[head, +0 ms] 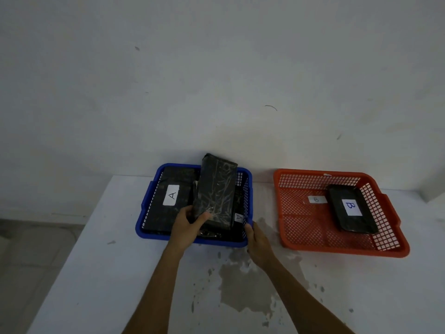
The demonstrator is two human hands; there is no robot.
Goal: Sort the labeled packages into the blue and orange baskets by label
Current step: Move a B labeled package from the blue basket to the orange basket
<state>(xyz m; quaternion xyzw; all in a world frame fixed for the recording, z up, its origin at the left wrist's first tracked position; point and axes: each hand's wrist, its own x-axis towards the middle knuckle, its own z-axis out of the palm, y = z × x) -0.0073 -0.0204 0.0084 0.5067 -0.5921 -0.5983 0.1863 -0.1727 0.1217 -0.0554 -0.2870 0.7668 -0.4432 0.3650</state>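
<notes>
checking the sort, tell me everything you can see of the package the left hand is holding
The held package is a black rectangular block wrapped in wrinkled, shiny clear film. No label shows on the face toward the camera. It stands tilted on end over the blue basket, its top rising above the far rim. The left hand grips its lower near corner, thumb on the front, fingers round its left edge.

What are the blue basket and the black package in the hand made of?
The blue mesh basket looks like moulded plastic: even colour, a grid of small holes in its walls. The black rectangular package, held by the left hand, seems wrapped in glossy film or tape: shiny crinkled streaks. Its contents are hidden.
</notes>
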